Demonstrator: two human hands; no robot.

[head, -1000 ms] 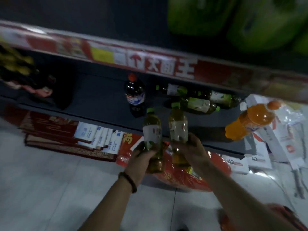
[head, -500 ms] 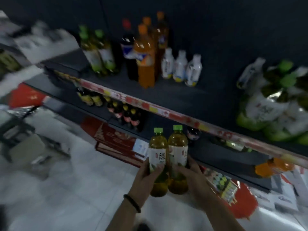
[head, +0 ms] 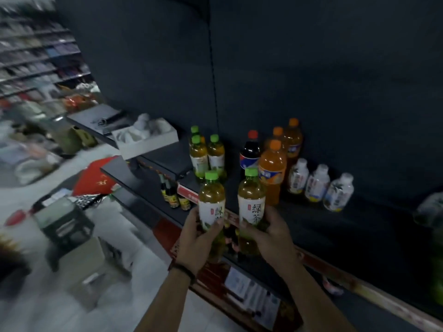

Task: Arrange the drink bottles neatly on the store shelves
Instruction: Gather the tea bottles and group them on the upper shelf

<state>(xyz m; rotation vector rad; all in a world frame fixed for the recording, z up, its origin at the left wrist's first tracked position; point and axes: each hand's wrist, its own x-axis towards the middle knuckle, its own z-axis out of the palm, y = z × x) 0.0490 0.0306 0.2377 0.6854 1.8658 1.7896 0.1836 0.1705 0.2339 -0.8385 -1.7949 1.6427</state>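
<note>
Since half a second ago the view has swung up and the two green tea bottles have been raised and drawn slightly apart, so that the upper shelf (head: 335,226) now fills the middle of the frame. The left hand (head: 195,238) is closed around the lower half of the left tea bottle (head: 211,202), fingers curled over the white label; the right hand (head: 268,232) is closed the same way around the right tea bottle (head: 251,200). Both are held upright just in front of the shelf lip, at about six o'clock from the stock already standing there.

On the shelf, a cluster of green-capped tea bottles (head: 207,156) stands at eleven o'clock from the hands, a dark cola bottle (head: 249,154) at twelve, orange soda bottles (head: 272,171) at one, and three small pale bottles (head: 317,185) at two.

The held bottles look full, so I judge them moderately heavy for one hand each, with stiff plastic walls that give a little under pressure and a smooth, possibly slippery label sleeve. Gripping at or just below the label, as now, seems sound; it keeps the weight low and the base free to set down flat beside the matching tea bottles.
</note>
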